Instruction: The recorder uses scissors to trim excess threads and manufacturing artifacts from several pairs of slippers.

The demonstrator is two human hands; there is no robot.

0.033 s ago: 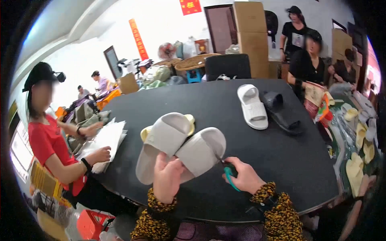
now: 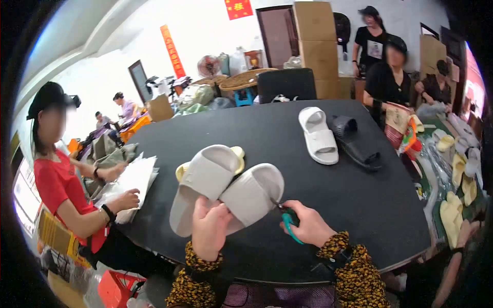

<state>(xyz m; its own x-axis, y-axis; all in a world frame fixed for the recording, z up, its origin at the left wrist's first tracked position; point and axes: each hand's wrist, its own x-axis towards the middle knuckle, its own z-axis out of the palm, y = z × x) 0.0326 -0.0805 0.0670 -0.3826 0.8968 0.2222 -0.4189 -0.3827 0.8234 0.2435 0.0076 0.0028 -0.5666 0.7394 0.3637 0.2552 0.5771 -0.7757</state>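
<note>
My left hand (image 2: 209,228) grips a pair of light grey slide slippers (image 2: 221,182) by their heels and holds them tilted just above the black table (image 2: 267,128). My right hand (image 2: 308,226) is closed on a small green-handled cutter (image 2: 288,222). Its dark tip touches the edge of the right-hand slipper. A pale yellow slipper (image 2: 238,153) lies on the table behind the grey pair and is mostly hidden by it.
A white slipper (image 2: 318,136) and a black slipper (image 2: 354,143) lie at the table's far right. A person in red (image 2: 56,185) at the left handles white sheets (image 2: 134,179). Other people stand at the back right, near yellow slippers (image 2: 452,215).
</note>
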